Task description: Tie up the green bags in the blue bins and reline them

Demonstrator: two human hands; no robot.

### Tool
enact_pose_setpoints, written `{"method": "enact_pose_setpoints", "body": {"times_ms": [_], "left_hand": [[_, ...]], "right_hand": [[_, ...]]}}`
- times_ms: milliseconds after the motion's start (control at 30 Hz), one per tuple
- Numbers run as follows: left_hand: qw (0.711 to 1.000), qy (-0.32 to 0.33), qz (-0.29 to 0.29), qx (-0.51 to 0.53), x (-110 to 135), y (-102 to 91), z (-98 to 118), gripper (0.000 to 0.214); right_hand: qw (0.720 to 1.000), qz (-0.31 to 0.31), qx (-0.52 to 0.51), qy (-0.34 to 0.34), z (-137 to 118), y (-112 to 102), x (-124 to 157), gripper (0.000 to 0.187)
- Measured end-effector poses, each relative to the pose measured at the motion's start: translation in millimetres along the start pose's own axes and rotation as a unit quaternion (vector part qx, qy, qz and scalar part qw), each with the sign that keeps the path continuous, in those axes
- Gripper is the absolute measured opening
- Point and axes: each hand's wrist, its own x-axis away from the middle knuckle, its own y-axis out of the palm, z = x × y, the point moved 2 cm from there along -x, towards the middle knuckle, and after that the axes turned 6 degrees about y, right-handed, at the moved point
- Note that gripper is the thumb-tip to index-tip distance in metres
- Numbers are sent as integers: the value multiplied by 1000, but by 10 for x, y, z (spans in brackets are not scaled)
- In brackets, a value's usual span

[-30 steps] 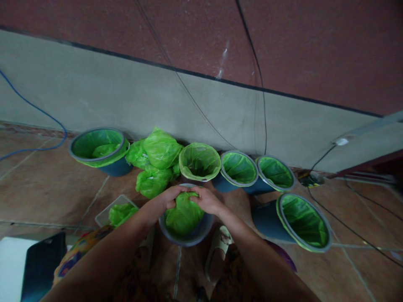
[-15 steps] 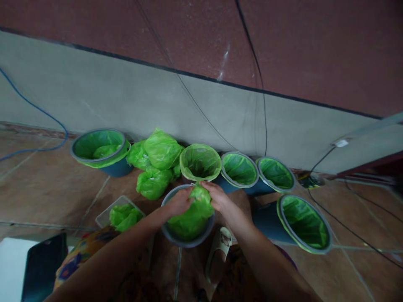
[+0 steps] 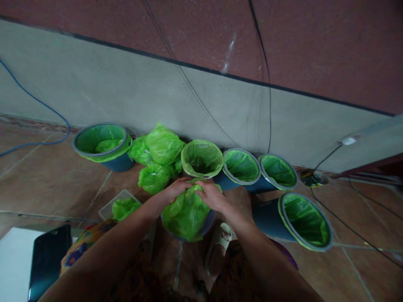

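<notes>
A thin green plastic bag [image 3: 185, 214] is spread over the mouth of a bin [image 3: 208, 222] between my feet, hiding most of its rim. My left hand [image 3: 176, 189] grips the bag at the far left edge of the bin. Across from it, my right hand [image 3: 211, 195] holds the bag at the far right edge, its fingers bent over the plastic. Just beyond my hands stands a bin lined in lighter green [image 3: 202, 158]. Some fingertips are hidden in the folds.
Several filled green bags [image 3: 163, 144] lie by the wall, right of a lined bin [image 3: 121, 161]. More lined bins [image 3: 242, 167] stand at the right, one tilted bin [image 3: 305, 220] nearer. A clear tray [image 3: 105, 209] with green plastic sits left. Cables [image 3: 352, 226] cross the floor.
The bag, bunched inside the bin before, is now spread wider and hangs over the near rim. My hands have moved slightly up, to the bin's far edge.
</notes>
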Motion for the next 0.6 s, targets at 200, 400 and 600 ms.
{"method": "enact_pose_setpoints", "body": {"times_ms": [200,400,600], "left_hand": [[975,153,78,-141,-19,-216,176,71],[973,93,184,-104,45,-440,318,51],[948,42,304,-88,146,-666,435,50]], "right_hand": [[923,-7,-374,95,164,-59,-63,25],[763,84,-618,167,236,-256,-12,33],[755,75,-637,136,326,-463,18,34]]}}
